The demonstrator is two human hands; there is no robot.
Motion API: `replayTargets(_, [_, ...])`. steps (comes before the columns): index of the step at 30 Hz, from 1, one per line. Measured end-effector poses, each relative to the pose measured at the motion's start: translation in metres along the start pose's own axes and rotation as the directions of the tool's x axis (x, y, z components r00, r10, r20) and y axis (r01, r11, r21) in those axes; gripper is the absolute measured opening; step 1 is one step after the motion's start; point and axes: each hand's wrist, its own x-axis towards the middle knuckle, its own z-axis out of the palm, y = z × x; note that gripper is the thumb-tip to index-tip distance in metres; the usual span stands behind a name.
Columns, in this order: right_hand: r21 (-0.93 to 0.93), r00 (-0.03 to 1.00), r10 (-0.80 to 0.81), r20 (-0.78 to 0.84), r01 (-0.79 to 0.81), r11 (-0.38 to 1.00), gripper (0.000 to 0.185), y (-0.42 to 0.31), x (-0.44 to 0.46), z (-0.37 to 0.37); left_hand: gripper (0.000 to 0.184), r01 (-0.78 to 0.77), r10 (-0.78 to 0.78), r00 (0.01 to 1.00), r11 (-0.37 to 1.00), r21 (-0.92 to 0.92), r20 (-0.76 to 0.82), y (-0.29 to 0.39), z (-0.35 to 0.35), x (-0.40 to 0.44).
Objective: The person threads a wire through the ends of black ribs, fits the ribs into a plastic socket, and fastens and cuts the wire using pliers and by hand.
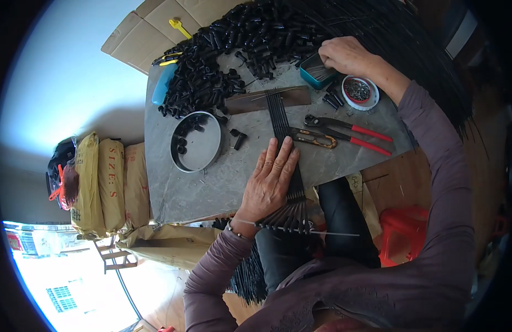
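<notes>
My left hand (270, 180) lies flat, fingers stretched out, on a row of thin black rods (277, 113) laid side by side. Toward my lap the rods fan out, and a thin metal rod (344, 234) crosses their ends. Their far ends rest on a dark flat bar (296, 97). My right hand (344, 55) reaches into a teal box (318, 83) of thin metal pins, fingers curled down; what they hold is hidden. Right of the black rods lie a brown-and-black hand tool (317, 138) and red-handled pliers (350, 130).
A big heap of black plastic parts (212, 72) covers the table's far side. A round metal tin (198, 143) holds a few. A white bowl (360, 92) contains small metal pieces. Long black rods (400, 50) are piled at right. Sacks (112, 182) stand left; a red stool (402, 235) is right.
</notes>
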Motion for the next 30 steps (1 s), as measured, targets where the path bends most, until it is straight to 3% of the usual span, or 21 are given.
replayTargets(5, [-0.081,0.99,-0.055,-0.131,0.045,0.996,0.008,0.002,-0.006,-0.018,0.06,0.025,-0.025,0.999,1.0,0.001,0.023,0.002,-0.004,0.0])
replayTargets(7, [-0.128,0.882,-0.184,-0.434,0.142,0.982,0.006,-0.006,-0.007,-0.022,0.059,0.02,-0.02,1.0,1.0,0.004,0.01,0.001,-0.004,0.0])
replayTargets(9, [0.054,0.858,-0.124,-0.498,0.174,0.983,0.007,-0.033,-0.009,-0.02,0.059,0.02,-0.02,1.0,1.0,-0.013,0.008,0.001,-0.004,-0.001])
replayTargets(10, [0.149,0.894,-0.083,-0.441,0.164,0.975,0.009,-0.049,-0.01,-0.013,0.059,0.022,-0.022,1.0,1.0,-0.016,0.004,0.001,-0.004,-0.001])
replayTargets(13, [0.137,0.95,-0.184,-0.253,0.224,0.965,0.011,-0.071,-0.013,0.006,0.06,0.017,-0.016,0.999,1.0,-0.003,0.027,0.002,-0.006,-0.001])
replayTargets(17, [0.089,0.944,-0.186,-0.272,0.217,0.972,0.009,-0.074,-0.012,0.01,0.064,0.027,-0.026,0.998,0.999,-0.024,0.056,0.003,-0.011,-0.001])
replayTargets(19, [0.127,0.98,-0.103,-0.172,0.126,0.984,0.008,-0.075,-0.013,0.006,0.066,0.022,-0.02,0.998,0.999,-0.039,0.064,0.003,-0.012,0.0])
replayTargets(30, [0.148,0.982,-0.085,-0.166,0.11,0.983,0.006,-0.082,-0.004,0.008,0.081,0.046,-0.035,0.996,0.989,-0.142,0.078,0.004,-0.017,0.0])
